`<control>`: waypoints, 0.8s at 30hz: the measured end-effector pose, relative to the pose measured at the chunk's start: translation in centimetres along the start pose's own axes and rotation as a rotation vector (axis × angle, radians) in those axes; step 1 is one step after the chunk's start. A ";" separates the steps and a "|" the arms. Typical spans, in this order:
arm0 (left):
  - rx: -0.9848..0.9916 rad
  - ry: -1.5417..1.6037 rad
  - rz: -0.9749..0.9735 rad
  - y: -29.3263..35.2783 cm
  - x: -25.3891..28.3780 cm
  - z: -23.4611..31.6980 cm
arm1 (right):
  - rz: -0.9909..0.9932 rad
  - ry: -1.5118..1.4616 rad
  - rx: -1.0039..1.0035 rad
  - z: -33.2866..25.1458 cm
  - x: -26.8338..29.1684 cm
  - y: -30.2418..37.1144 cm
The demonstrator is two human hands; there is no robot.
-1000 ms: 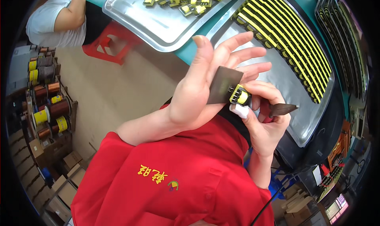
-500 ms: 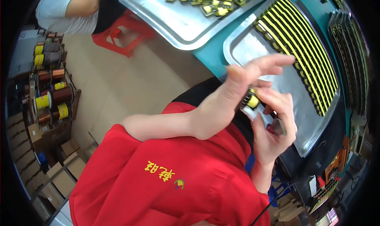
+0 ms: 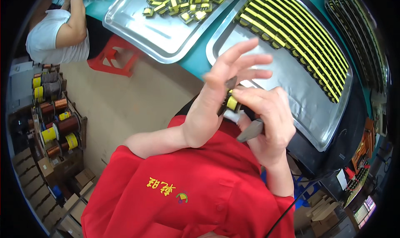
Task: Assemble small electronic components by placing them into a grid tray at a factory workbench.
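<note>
My right hand [image 3: 271,115] pinches a small transformer [image 3: 232,103], with yellow tape around its middle and dark sides, between thumb and fingers. Beneath it, something white shows near the thumb. A flat grey piece with a pointed end [image 3: 251,130] sticks out below that hand's fingers; its kind I cannot make out. Facing it, my left hand [image 3: 212,88] has its fingers stretched out and apart, the palm close beside the transformer. A second dark grey bit [image 3: 231,83] shows between the two hands; which hand it touches is hidden.
A metal tray [image 3: 316,134] beyond my hands carries long rows of yellow-taped transformers [image 3: 300,42]. Left of it, another tray [image 3: 158,57] has a loose heap of them. A co-worker in a white top [image 3: 50,36] sits near a red stool [image 3: 112,57]. Wire spools [image 3: 62,125] stand at left.
My view has shifted, and both hands appear farther left. The transformer remains in my right hand. My left fingers are spread wider, and the grey pointed piece now shows more clearly.
</note>
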State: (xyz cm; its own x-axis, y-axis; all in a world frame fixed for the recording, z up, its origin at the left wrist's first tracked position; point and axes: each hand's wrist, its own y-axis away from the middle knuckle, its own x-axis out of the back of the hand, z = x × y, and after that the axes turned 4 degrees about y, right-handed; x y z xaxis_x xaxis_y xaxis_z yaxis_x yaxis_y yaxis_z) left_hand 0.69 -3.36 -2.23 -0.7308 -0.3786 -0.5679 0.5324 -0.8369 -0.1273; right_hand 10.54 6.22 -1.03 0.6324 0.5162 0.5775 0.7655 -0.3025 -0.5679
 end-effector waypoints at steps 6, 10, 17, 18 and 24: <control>-0.186 -0.472 0.032 -1.1 1.3 0.8 | 0.059 -0.049 -0.018 1.3 1.3 0.9; -0.146 -0.409 0.107 -1.2 1.7 1.0 | 0.187 -0.090 -0.208 1.3 3.3 1.3; 0.168 -0.066 -0.018 -1.5 -0.1 0.5 | 0.090 -0.160 -0.407 0.7 3.7 -0.3; 0.165 -0.068 -0.018 -1.6 -0.1 0.2 | 0.091 -0.161 -0.404 1.0 3.8 -0.3; 0.143 -0.103 0.007 -2.1 -0.3 -1.0 | -0.017 -0.019 -0.548 2.7 5.3 -0.3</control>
State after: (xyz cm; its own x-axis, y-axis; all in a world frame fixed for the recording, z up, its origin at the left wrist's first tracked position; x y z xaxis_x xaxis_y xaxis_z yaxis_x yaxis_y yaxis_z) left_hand 0.19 -1.08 -2.63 -0.7710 -0.4171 -0.4811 0.4771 -0.8788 -0.0026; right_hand 13.30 11.19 0.62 0.6213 0.5377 0.5700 0.7284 -0.6645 -0.1671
